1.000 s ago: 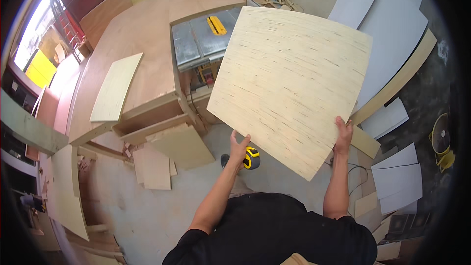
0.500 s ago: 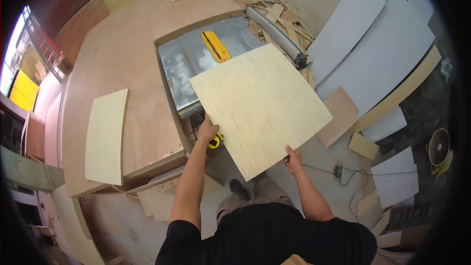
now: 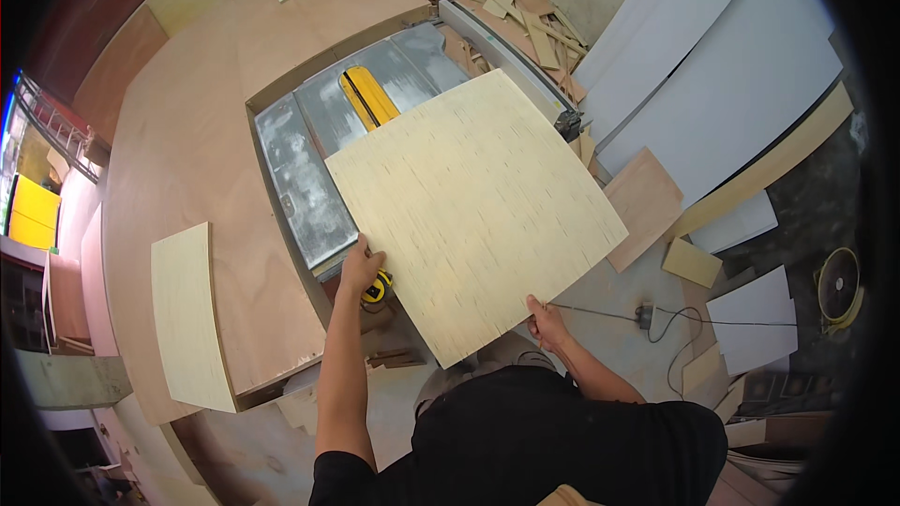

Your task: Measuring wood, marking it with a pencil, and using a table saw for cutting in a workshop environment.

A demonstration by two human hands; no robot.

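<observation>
A large, pale plywood panel (image 3: 473, 220) is held flat in front of me, its far part over the near side of a grey metal table saw (image 3: 298, 211). My left hand (image 3: 360, 267) is closed on the panel's left edge, thumb on top. A yellow and black tape measure (image 3: 378, 287) shows just beneath that hand; whether the fingers hold it is hidden. My right hand (image 3: 546, 322) pinches the near edge, its fingers under the panel out of sight. Beyond the panel, the saw's yellow blade insert (image 3: 368, 96) lies partly covered.
A broad wooden worktop (image 3: 197, 159) surrounds the saw, with a smaller plywood piece (image 3: 192, 314) lying on it. The saw's fence rail (image 3: 511, 52) runs along the right. Wood offcuts (image 3: 525, 9), white sheets (image 3: 722, 84), a power cord (image 3: 689, 319) and a fan (image 3: 837, 283) are beyond.
The panel and both my hands have shifted slightly left in view, and the panel now covers more of the saw's near right part. The view itself has turned a little. Both hands keep their grip.
</observation>
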